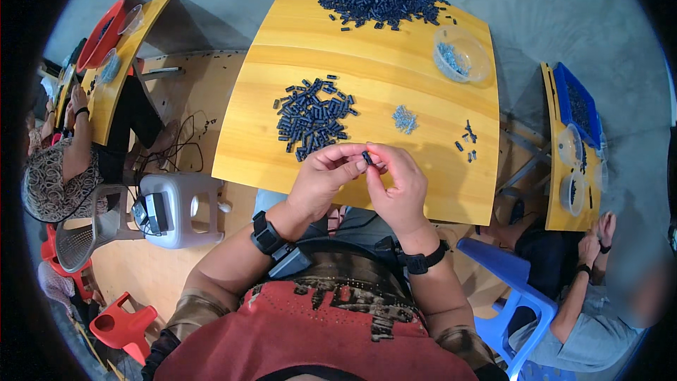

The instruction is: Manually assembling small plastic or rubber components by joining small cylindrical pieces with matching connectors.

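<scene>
1. Red cloth of a shirt (pixel 317 342) covered the person's front, and a black strap (pixel 266 234) circled the left wrist, another the right.
2. Over the near edge of the yellow wooden table (pixel 247 162), the left hand (pixel 323 180) had its thumb and forefinger clamped on a small dark piece (pixel 367 158), which sat between the two hands, above the tabletop.
3. The right hand (pixel 400 190) had its thumb and forefinger closed on the same piece from the other side.
4. Just past the left hand lay a loose pile of dark pieces (pixel 310 116).
5. Off to the right were a few scattered dark and pale pieces (pixel 465 138), with a little cluster of pale blue bits (pixel 404 120) between them and the pile.
6. Farther on, a clear round bowl (pixel 482 63) held more pale blue bits.
7. Near the table's far edge spread a larger dark heap (pixel 381 1).
</scene>
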A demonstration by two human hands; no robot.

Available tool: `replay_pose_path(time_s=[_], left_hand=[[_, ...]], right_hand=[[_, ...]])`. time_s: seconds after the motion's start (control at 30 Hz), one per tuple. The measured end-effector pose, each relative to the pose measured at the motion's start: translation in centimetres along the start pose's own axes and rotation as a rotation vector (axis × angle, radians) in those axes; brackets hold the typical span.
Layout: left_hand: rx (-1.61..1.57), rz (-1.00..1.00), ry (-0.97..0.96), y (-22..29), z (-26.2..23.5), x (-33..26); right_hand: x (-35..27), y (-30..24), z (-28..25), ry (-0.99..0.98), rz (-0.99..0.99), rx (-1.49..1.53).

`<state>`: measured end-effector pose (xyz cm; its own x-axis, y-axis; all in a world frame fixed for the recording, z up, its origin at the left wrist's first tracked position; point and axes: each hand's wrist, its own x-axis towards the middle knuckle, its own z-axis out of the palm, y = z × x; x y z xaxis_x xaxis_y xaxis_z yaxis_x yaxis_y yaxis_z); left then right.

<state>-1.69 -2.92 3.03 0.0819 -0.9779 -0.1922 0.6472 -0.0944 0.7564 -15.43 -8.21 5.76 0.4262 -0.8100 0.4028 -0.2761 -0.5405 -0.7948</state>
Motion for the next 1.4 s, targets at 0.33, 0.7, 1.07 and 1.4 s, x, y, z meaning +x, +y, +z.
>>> replay_pose_path(time_s=[0.33,0.7,1.07,1.4], left_hand=[[-0.015,-0.021,-0.044,-0.3,-0.1,0.3],[0.144,0.096,0.003,0.2,0.4,-0.2],[0.021,-0.079,0.045,-0.4,-0.3,-1.0],[0.06,-0.292,0.111,-1.9,-1.0,-0.9]], right_hand=[[0.1,0.2,-0.3,-0.044,-0.013,-0.033],[0.0,-0.2,-0.3,-0.052,-0.018,-0.044],[-0.8,-0.4,-0.6,-0.058,-0.015,-0.052],[-2.1,0.9,-1.0,-0.214,0.082,-0.036]])
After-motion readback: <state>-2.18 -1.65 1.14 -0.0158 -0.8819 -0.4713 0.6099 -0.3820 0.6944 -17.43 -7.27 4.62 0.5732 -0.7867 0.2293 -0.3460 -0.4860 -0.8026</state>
